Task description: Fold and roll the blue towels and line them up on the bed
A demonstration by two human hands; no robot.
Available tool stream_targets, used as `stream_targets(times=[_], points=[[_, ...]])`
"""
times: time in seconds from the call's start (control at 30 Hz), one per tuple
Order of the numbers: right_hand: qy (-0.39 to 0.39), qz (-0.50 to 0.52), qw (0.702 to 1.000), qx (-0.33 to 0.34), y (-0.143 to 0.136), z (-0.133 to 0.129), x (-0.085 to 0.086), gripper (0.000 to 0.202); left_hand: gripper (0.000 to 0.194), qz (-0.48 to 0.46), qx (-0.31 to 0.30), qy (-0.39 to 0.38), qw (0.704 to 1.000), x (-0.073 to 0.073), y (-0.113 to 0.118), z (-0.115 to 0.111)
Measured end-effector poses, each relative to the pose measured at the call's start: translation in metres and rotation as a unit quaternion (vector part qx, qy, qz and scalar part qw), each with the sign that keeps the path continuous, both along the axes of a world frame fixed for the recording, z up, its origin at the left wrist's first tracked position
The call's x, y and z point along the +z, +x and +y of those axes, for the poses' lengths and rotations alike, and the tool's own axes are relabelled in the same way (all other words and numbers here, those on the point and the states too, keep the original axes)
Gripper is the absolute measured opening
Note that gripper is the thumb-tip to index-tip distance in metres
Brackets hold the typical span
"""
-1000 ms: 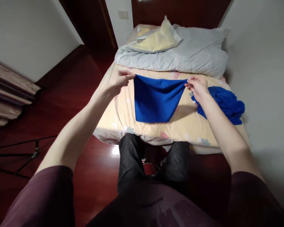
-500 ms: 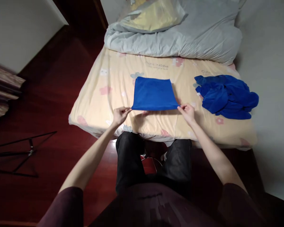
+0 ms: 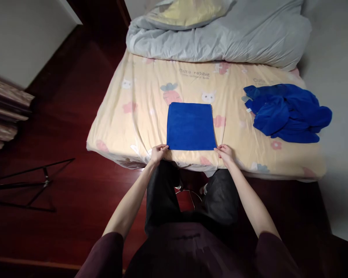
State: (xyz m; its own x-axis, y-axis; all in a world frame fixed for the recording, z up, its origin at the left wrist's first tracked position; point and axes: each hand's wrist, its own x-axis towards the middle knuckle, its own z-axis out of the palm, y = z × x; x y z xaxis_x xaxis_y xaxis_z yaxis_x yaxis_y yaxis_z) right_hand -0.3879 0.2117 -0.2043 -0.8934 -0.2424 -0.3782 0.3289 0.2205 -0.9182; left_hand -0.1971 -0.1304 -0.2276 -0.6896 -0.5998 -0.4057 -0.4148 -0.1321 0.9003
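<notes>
A blue cloth (image 3: 190, 126), squared off and smooth, lies flat on the bed near its front edge. My left hand (image 3: 159, 153) is closed, pinching the cloth's near left corner between thumb and fingers. At the near right corner, my right hand (image 3: 224, 153) pinches the cloth in the same way. To the right, a crumpled heap of blue cloth (image 3: 290, 112) rests on the sheet, with a small white tag at its left side. Neither hand touches that heap.
The bed (image 3: 116, 127) has a cream sheet with printed rabbits and flowers. A rolled grey quilt (image 3: 220, 44) and a yellow pillow (image 3: 188, 11) lie at its far side. Black stand legs (image 3: 31, 183) are on the floor at left, below a curtain (image 3: 8, 112).
Both hands have drawn the cloth's near edge toward me and lowered it onto the sheet. Its near edge was lifted before; now the cloth lies flat. The view has shifted slightly.
</notes>
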Motion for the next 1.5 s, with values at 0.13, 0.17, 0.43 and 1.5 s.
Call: stream_targets(times=[0.13,0.17,0.43,1.5], points=[[0.006,-0.007,1.0,0.012,0.005,0.01,0.004,0.072,0.058,0.005,0.034,-0.008,0.999,-0.004,0.017,0.006],[0.013,-0.007,1.0,0.021,0.006,0.013,0.005,0.072,0.058,0.004,0.034,-0.012,0.999,-0.003,0.023,0.008],[0.034,-0.016,0.992,0.118,0.027,0.039,0.013,0.07,0.054,-0.023,-0.033,-0.046,0.998,0.014,0.073,0.011],[0.205,0.258,0.928,0.176,-0.219,-0.148,-0.023,0.022,0.018,-0.114,-0.05,-0.264,0.956,0.011,-0.205,-0.137]])
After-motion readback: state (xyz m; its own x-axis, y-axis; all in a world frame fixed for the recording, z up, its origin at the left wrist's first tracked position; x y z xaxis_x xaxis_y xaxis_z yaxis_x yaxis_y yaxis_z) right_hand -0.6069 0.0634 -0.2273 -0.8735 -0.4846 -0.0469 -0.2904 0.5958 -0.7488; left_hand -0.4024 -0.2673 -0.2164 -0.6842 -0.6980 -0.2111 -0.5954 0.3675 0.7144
